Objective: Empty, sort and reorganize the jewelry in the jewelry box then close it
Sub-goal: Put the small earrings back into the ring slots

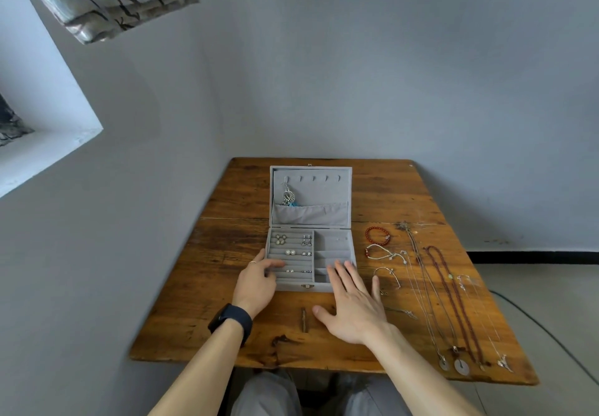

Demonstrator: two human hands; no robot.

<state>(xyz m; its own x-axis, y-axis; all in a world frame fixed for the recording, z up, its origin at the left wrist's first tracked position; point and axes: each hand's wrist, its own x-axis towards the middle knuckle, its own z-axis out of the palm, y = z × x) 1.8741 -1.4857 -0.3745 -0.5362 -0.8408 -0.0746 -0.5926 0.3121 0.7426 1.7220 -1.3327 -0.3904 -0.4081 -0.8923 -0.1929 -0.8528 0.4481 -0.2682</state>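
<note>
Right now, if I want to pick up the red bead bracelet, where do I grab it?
Probably pinch the far arc of the red bead bracelet from above. It lies flat on the table as an open ring, so fingers can straddle the thin strand, and that arc sits clear of the white bracelet nearer you.

One open jewelry box [337, 169] sits under two hands, the left hand [257, 281] and the right hand [351, 307]. Beyond the left hand's fingers lie six small sets of earrings [290, 252]. The lid carries five hooks [313, 177] and one dangling earring [287, 197]. Right of the right hand lie three bracelets [367, 234] and at least four necklaces [462, 367], whose thin chains overlap.
</note>
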